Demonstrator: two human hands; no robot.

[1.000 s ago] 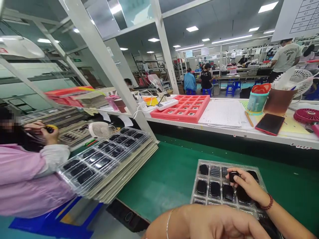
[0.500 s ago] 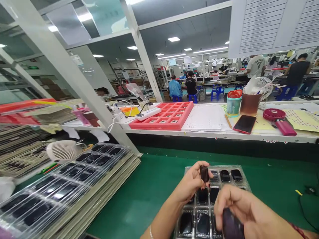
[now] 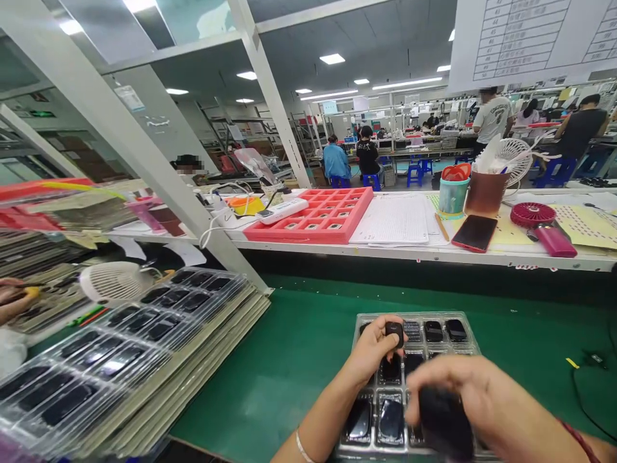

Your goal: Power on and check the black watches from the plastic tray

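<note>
At ten o'clock from my right hand [image 3: 484,393], gripping a blurred black piece [image 3: 444,419], my left hand [image 3: 373,350] pinches a black casing [image 3: 394,326] I judge light, slippery, best edge-held.

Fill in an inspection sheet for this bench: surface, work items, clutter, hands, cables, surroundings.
Surface: green mat, below a white shelf.
Work items: clear tray with black parts.
Clutter: tray stack at left; phone, pink fan and papers on the shelf.
Hands: left hand holds a small part over the tray; right hand holds a dark part, blurred.
Cables: black cable on the mat at right; white cable by the slanted post.
Surroundings: co-worker's hand at the left edge; person in blue and person in black seated beyond the shelf.
</note>
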